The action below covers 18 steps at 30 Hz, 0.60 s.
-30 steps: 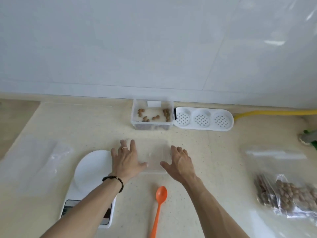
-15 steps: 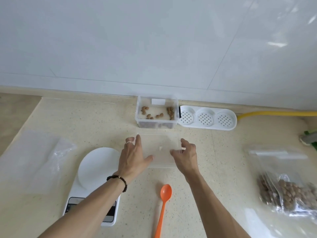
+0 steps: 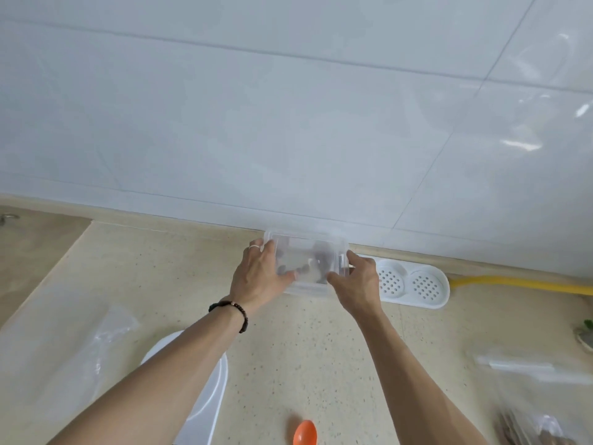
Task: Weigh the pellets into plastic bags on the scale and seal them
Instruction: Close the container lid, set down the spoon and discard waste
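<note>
Between both hands: clear rectangular plastic lid (image 3: 305, 255) over clear plastic pellet box (image 3: 306, 289) at wall foot, brown pellets (image 3: 316, 266) dim through it. Left hand (image 3: 258, 277) grips lid's left edge, thumb on near side; ring, dark bead bracelet (image 3: 229, 311). Right hand (image 3: 354, 284) grips right corner. Right of right hand: white perforated tray (image 3: 412, 285), yellow hose (image 3: 519, 281). Under left forearm: white scale (image 3: 205, 399). Left of it: empty clear plastic bags (image 3: 64, 348). Near edge: orange spoon (image 3: 305, 433). Far right: filled pellet bags (image 3: 539, 431), blurred.

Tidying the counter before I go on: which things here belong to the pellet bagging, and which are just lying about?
Job: lidded pellet box held by left hand and right hand, scale, orange spoon, plastic bags.
Lying about: white perforated tray, yellow hose.
</note>
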Available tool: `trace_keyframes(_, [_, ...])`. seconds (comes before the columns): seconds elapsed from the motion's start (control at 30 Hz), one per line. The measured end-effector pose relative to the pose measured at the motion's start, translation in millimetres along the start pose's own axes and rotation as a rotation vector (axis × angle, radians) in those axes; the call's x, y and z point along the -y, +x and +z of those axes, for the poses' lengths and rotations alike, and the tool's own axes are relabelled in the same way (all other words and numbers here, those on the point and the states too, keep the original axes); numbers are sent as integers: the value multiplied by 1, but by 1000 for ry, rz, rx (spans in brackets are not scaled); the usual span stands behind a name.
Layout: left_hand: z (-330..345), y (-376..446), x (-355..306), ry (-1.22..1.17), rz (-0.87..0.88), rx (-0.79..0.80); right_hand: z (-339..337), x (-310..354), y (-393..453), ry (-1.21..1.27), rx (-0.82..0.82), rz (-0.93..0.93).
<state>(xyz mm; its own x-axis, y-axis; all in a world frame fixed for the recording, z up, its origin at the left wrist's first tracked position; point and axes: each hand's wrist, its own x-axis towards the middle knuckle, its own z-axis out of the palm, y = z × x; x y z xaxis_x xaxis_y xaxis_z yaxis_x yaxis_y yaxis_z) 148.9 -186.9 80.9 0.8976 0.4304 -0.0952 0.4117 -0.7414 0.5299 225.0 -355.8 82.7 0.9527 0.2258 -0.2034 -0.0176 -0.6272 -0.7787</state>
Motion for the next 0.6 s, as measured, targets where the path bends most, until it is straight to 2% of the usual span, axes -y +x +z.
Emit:
trace_keyframes(0.2, [9,31,-1,70,-49,64,9,-3,29,-75,44,30])
trace_keyframes(0.4, [16,45,4,198,-16,4,17,-9,38,-79,65,10])
trace_keyframes(0.6, [24,43,22,42,-48,10,25,-15,39,-74,94,-27])
